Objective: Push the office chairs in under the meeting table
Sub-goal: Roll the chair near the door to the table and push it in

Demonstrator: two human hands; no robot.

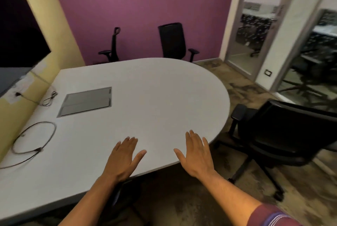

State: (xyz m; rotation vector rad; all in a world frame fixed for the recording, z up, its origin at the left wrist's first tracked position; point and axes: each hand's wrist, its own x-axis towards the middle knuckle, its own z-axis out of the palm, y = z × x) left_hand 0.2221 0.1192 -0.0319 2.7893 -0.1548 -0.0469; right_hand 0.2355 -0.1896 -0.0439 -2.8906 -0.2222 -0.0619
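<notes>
Both hands, left and right, hover flat and empty over the tabletop. Nearest office chair stands off its rounded end, angled away. Recommend gripping the backrest two-handed, squaring it, then rolling straight in; two chairs remain by the purple wall

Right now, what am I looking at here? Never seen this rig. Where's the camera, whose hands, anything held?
No machine: one wide-angle camera on a person's head, looking forward and down. The left hand and right hand are open, fingers spread, over the near edge of the white table, holding nothing. On the table lie two cables and a grey hatch. One chair stands at the right; two more, one side-on and one back-on, stand by the purple wall.
</notes>
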